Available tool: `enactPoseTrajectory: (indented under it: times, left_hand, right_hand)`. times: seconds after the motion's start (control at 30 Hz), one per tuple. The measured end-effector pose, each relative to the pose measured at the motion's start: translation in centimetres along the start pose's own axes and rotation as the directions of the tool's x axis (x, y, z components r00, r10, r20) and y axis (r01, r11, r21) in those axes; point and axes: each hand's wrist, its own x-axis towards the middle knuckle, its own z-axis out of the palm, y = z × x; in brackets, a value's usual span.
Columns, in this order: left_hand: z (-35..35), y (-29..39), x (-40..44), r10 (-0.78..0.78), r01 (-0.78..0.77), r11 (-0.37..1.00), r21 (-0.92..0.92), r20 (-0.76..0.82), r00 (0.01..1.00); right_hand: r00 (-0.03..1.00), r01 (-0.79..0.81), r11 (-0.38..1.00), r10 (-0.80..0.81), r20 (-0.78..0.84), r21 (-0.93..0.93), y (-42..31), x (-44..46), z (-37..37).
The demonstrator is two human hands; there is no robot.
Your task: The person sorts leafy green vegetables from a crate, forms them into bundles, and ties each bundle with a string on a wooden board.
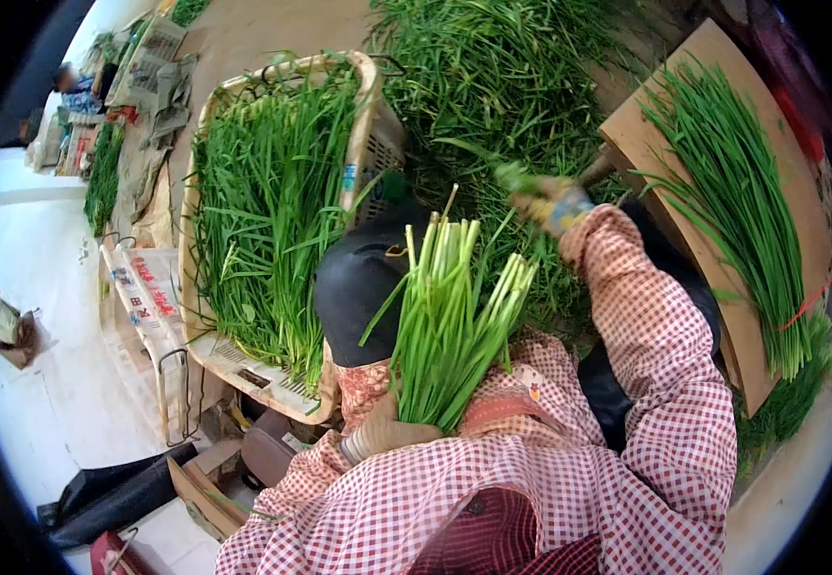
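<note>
A bunch of long green stalks with pale cut ends (pixel 445 326) rises from my lap, its pale ends pointing up and away from me. My left hand (pixel 384 433), in a light glove, is wrapped round the lower part of this bunch. My right hand (pixel 552 203), in a yellow and blue-grey glove, is out to the right above the pile of loose greens (pixel 502 77). It is blurred and closed round some green leaves (pixel 512 176). A white plastic basket (pixel 366 105) full of similar stalks stands at my left.
On the right, a cardboard sheet (pixel 708 62) carries a long bundle of greens (pixel 737 192) with a red tie. A white wire-handled crate (pixel 148 297) is left of the basket. Another person (pixel 76 86) is at the far upper left. Dark boots cover my legs.
</note>
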Motion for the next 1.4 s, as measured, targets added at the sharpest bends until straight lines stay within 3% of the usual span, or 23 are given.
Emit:
enactPoseTrajectory:
  times: [0.03, 0.07, 0.1, 0.13, 0.2, 0.27, 0.33, 0.4, 0.47, 0.5, 0.67, 0.73, 0.87, 0.93, 1.0, 1.07, 1.13, 1.2, 1.23, 1.27, 1.33, 1.4]
  left_hand:
    - [-0.1, -0.2, 0.0, 0.083, -0.084, 0.995, 0.045, 0.019, 0.996]
    - [-0.1, -0.5, -0.1, 0.092, -0.092, 0.995, 0.038, 0.007, 0.996]
    - [0.0, -0.8, -0.1, 0.100, -0.097, 0.994, 0.049, -0.055, 0.993]
    - [0.4, -0.9, -0.1, 0.111, -0.104, 0.993, 0.060, -0.113, 0.987]
    - [1.4, -0.6, -0.1, 0.135, -0.137, 0.991, -0.008, -0.140, 0.981]
    - [2.0, -0.8, 0.1, 0.279, -0.276, 0.960, 0.041, -0.189, 0.941]
    - [2.1, -0.6, 0.3, 0.291, -0.271, 0.955, 0.119, -0.197, 0.936]
    - [2.5, -0.4, 0.4, 0.300, -0.260, 0.945, 0.201, -0.205, 0.932]
    - [3.0, -0.3, 0.5, 0.380, -0.348, 0.922, 0.170, -0.227, 0.897]
    - [2.9, -0.7, 0.8, 0.382, -0.351, 0.921, 0.169, -0.224, 0.896]
    - [3.5, 0.4, 0.1, 0.422, -0.389, 0.902, 0.185, -0.197, 0.885]
    - [3.2, -0.4, 0.1, 0.435, -0.394, 0.894, 0.213, -0.208, 0.876]
    - [2.5, -4.2, 3.2, 0.457, -0.408, 0.877, 0.252, -0.180, 0.871]
    - [2.8, -3.5, 3.4, 0.404, -0.433, 0.834, -0.341, -0.154, 0.901]
    - [2.3, -1.9, 1.0, 0.507, -0.484, 0.857, 0.179, -0.121, 0.853]
    - [1.8, -1.3, 0.4, 0.471, -0.456, 0.879, 0.138, -0.099, 0.877]
    - [1.4, -1.3, 0.5, 0.441, -0.434, 0.895, 0.102, -0.070, 0.895]
    - [1.0, -1.9, 1.3, 0.462, -0.448, 0.848, -0.282, -0.020, 0.887]
    - [0.9, -2.2, 1.4, 0.406, -0.393, 0.861, -0.324, -0.029, 0.913]
    - [0.7, -2.4, 1.4, 0.409, -0.395, 0.859, -0.326, -0.028, 0.912]
    - [0.4, -2.3, 1.1, 0.366, -0.371, 0.916, -0.152, -0.064, 0.928]
    - [0.3, -1.9, 0.6, 0.357, -0.362, 0.929, -0.077, -0.064, 0.932]
  right_hand:
    - [0.988, 0.082, 0.974, -0.052, -0.145, 0.211, 1.0, 0.2, -0.8]
    - [0.934, 0.239, 0.967, -0.203, -0.295, 0.090, 3.3, 2.3, -1.8]
    - [0.932, 0.267, 0.924, -0.175, -0.318, 0.274, 1.3, 0.5, -3.4]
    - [0.807, 0.363, 0.931, -0.296, -0.510, 0.034, 1.0, 0.9, -4.3]
    - [0.866, 0.473, 0.724, -0.274, -0.419, 0.503, -0.3, -2.1, -5.8]
    - [0.889, 0.451, 0.712, -0.309, -0.338, 0.538, -3.7, -7.0, -4.8]
    - [0.961, 0.215, 0.789, -0.276, 0.020, 0.575, -5.0, -10.1, -3.2]
    - [0.978, 0.199, 0.795, -0.201, -0.060, 0.573, -6.7, -12.2, 1.7]
    - [0.993, 0.098, 0.893, -0.116, 0.013, 0.440, -5.3, -11.6, 4.3]
    - [0.985, 0.147, 0.791, -0.174, -0.012, 0.593, -5.9, -11.8, 5.3]
    - [0.984, 0.139, 0.867, -0.175, 0.031, 0.478, -7.5, -12.5, 4.5]
    - [0.984, -0.065, 0.875, -0.024, 0.176, 0.480, -7.9, -12.9, 3.7]
    - [0.978, 0.082, 0.873, -0.164, 0.132, 0.480, -7.6, -13.4, 4.5]
    - [0.945, 0.322, 0.936, -0.326, 0.005, 0.146, -7.0, -12.9, 4.5]
    - [0.988, -0.008, 0.930, -0.050, 0.149, 0.366, -7.3, -13.2, 4.2]
    - [0.982, -0.101, 0.908, 0.027, 0.185, 0.407, -8.1, -14.1, 3.9]
    - [0.993, 0.022, 0.868, -0.075, 0.087, 0.497, -7.8, -14.8, 3.8]
    - [0.998, 0.039, 0.852, -0.054, 0.014, 0.521, -7.2, -15.0, 3.9]
    - [0.999, 0.044, 0.847, -0.041, -0.017, 0.529, -6.6, -15.0, 3.7]
    - [0.998, 0.050, 0.842, -0.028, -0.049, 0.537, -6.0, -14.9, 3.4]
    - [0.995, 0.068, 0.844, -0.021, -0.093, 0.533, -5.4, -14.0, 2.4]
    - [0.951, 0.200, 0.853, -0.051, -0.304, 0.482, -5.4, -12.8, 0.7]
